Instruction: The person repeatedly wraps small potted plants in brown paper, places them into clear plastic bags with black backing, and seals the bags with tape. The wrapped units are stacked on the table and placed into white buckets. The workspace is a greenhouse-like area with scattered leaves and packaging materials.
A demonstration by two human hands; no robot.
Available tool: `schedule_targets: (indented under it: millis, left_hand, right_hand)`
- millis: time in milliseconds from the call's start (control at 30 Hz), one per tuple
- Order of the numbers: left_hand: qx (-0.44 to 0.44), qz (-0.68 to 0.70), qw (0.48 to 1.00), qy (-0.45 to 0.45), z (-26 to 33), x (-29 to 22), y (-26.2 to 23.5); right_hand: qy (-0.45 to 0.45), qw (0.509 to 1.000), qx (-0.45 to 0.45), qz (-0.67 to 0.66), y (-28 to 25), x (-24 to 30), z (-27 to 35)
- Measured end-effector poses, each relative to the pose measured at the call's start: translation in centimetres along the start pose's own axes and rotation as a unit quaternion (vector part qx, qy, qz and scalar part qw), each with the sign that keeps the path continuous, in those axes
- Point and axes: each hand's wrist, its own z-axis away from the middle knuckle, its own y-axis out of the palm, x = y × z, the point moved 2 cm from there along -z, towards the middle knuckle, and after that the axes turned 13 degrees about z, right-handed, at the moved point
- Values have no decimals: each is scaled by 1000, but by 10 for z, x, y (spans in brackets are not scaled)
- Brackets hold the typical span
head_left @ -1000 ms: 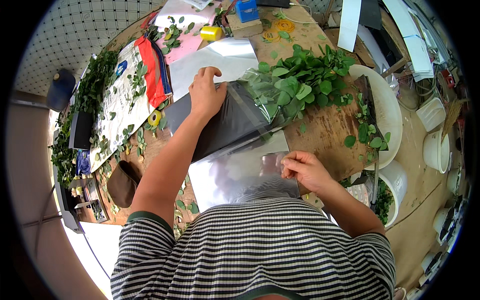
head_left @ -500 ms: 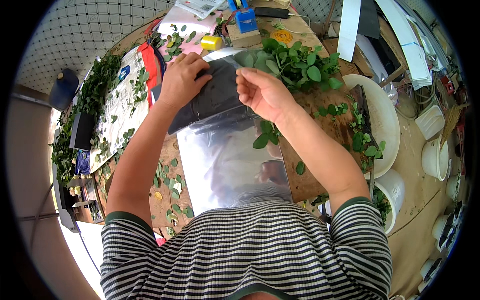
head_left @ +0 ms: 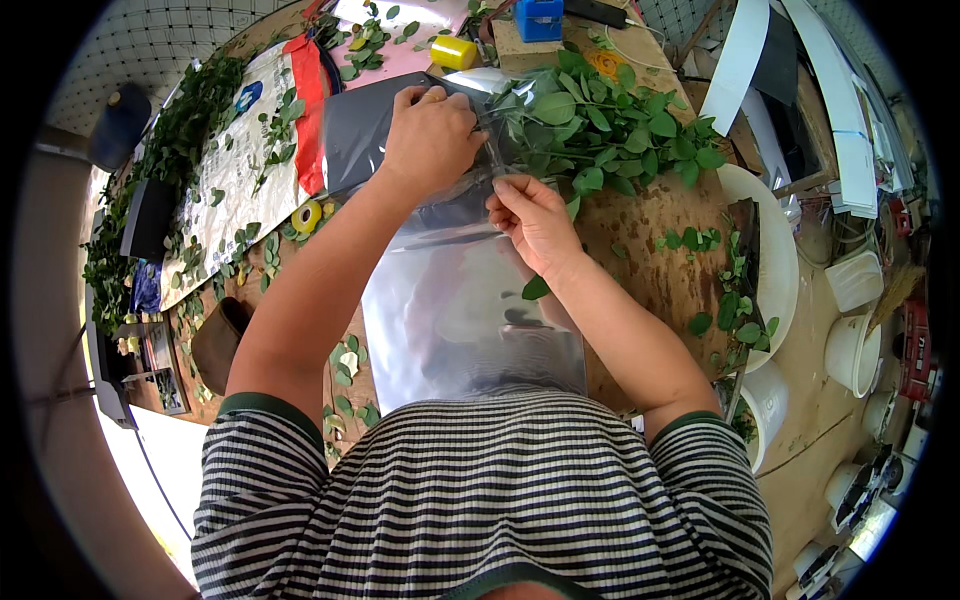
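— Start at the hands. What are they on?

— Two hands, both on one silvery plastic bag [head_left: 460,310] that runs from the lower middle of the frame up to the centre top. The left hand [head_left: 432,135] is curled shut over the bag's upper edge, knuckles up. The right hand [head_left: 530,215] sits just below and right of it, fingertips pinched together on the clear film of the bag mouth.

— Is there anything in the bag?

— I cannot tell; the film reflects too much. One green leaf [head_left: 536,288] lies at the right wrist, against the bag's edge.

— And round about?

— Right of the hands, one big heap of leafy green sprigs [head_left: 620,130] spreads over the wooden table [head_left: 660,230], touching the bag's mouth. Under the left hand lies one dark grey sheet [head_left: 355,130]. Above it stands one yellow roll [head_left: 455,52], and one blue box [head_left: 540,18] at the top edge. A second, smaller yellow tape roll [head_left: 306,215] lies left of the left forearm.

— Further out?

— One white printed sack with a red end [head_left: 250,165] in the upper left, strewn with leaves. White bowls crowd the right side; one large one [head_left: 775,250] sits nearest the sprigs. The forearms cover the middle of the bag.
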Motion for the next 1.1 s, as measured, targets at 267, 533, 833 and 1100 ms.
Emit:
schedule_targets:
  millis: [267, 533, 833, 1100]
  left_hand:
    - [69, 72, 995, 13, -4, 15, -10]
    - [96, 311, 944, -46, 11, -16, -74]
    - [313, 590, 743, -51, 42, -178, -93]
    - [632, 562, 525, 95, 96, -429, 2]
  right_hand:
    - [-83, 980, -103, 149, -18, -41, -55]
    - [-67, 919, 148, 360, -31, 3, 44]
    - [-194, 935, -108, 277, -64, -46, 254]
    - [-265, 843, -460, -85, -108, -116, 486]
